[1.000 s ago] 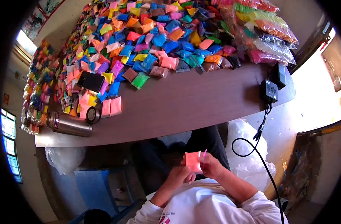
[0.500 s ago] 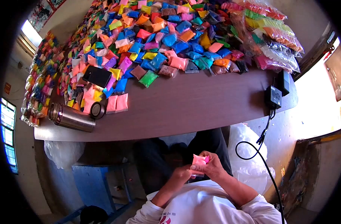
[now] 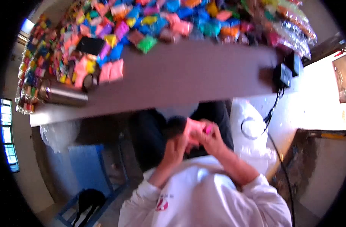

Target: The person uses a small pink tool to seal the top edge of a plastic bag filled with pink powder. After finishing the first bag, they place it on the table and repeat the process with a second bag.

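Observation:
Above my lap, both hands are together at a soft pink packet. My left hand has its fingers closed on the packet's left and lower side. On the right, my right hand pinches the same packet, and a small bright pink piece shows between its fingers. Motion blurs the fingertips. On the table, beyond my hands, lie many small colourful packets, among them two pink ones side by side near the left.
A steel flask lies on its side at the table's left front, with a round lid beside it. A black phone rests on packets. A black box with cables stands at the right. A blue stool is below left.
The view has tilted down, so table and packets sit higher in it. My hands have risen slightly and moved a little apart, and the pink packet looks more spread out between them.

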Tool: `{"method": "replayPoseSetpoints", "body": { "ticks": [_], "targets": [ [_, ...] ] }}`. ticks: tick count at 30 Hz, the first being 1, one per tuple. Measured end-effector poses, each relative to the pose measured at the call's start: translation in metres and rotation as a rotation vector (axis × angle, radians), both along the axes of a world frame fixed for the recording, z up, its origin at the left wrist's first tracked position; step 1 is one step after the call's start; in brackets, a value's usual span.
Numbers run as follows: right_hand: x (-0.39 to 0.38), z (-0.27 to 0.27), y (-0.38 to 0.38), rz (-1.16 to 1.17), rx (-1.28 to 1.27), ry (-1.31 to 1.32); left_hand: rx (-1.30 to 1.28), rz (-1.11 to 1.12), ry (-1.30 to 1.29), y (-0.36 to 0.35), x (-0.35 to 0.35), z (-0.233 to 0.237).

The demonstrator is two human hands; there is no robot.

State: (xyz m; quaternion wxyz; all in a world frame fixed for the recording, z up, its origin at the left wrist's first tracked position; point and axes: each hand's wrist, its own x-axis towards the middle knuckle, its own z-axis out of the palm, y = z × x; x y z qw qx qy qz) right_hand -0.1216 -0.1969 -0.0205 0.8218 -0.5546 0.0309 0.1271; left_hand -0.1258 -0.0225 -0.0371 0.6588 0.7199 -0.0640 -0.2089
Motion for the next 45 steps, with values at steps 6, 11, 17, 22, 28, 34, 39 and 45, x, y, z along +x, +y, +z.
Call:
{"method": "replayPoseSetpoints", "body": {
  "ticks": [6,11,17,22,28,34,39,45],
  "targets": [
    [0.001,0.004,0.010,-0.068,0.155,0.059,-0.088,0.050,0.062,-0.001,0.005,0.009],
    [0.006,-0.002,0.009,-0.069,0.201,-0.053,-0.119,0.032,0.072,-0.005,-0.002,0.005],
    [0.003,0.003,0.019,-0.080,0.185,0.093,-0.034,0.106,0.100,-0.001,0.000,0.007],
    [0.001,0.006,0.016,-0.053,0.108,0.117,-0.056,0.095,0.122,-0.001,-0.004,0.008],
    [-0.001,0.003,0.023,-0.114,-0.042,-0.007,-0.136,0.072,0.185,0.009,0.008,0.015],
    [0.009,0.021,0.019,0.040,0.031,-0.061,-0.104,0.059,0.203,0.007,0.004,0.018],
    [0.019,0.012,0.023,-0.073,-0.276,-0.097,-0.204,0.098,0.186,0.011,0.007,0.008],
    [0.127,0.048,0.063,-0.215,-0.600,-0.433,-0.209,0.156,0.196,0.015,0.009,0.007]
  ]
}}
